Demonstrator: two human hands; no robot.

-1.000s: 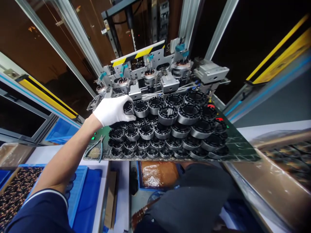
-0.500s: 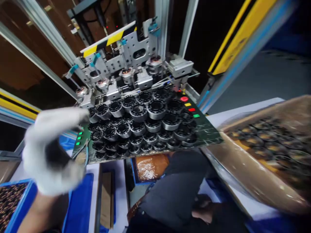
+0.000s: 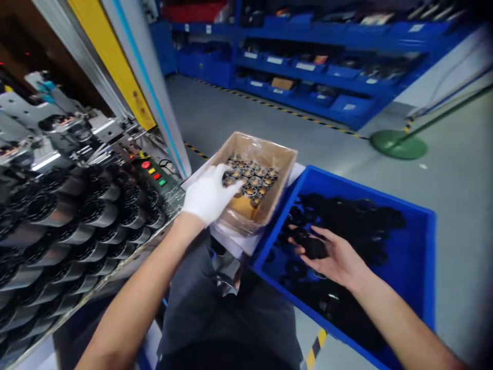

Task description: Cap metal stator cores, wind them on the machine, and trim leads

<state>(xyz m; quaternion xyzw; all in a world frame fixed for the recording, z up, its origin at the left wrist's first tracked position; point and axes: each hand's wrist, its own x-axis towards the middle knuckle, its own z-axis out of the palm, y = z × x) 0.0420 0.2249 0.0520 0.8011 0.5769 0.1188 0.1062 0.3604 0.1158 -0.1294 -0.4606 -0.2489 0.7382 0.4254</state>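
My left hand (image 3: 211,192), in a white glove, reaches into a cardboard box (image 3: 283,154) lined with clear plastic. Its thumb and forefinger curve around one metal ring (image 3: 230,181) at the near left of the packed rings. Whether the ring is lifted I cannot tell. My bare right hand (image 3: 333,254) is over a blue bin (image 3: 421,257) on the right. Its fingers are curled round a dark black part (image 3: 314,246), whose exact shape is lost in shadow. More loose black parts (image 3: 346,221) lie heaped in that bin.
Stacked metal rings with black inserts (image 3: 100,213) cover the machine bench at left, beside coloured buttons (image 3: 154,173). A yellow-striped machine post (image 3: 127,77) rises behind. Blue shelving (image 3: 304,61) with bins lines the far side. A round green stand base (image 3: 400,144) is on the floor.
The view has swung right from the bench to the box and bin. My left hand has gone from the bench's left side to the box. My right hand is now in view, holding a black part.
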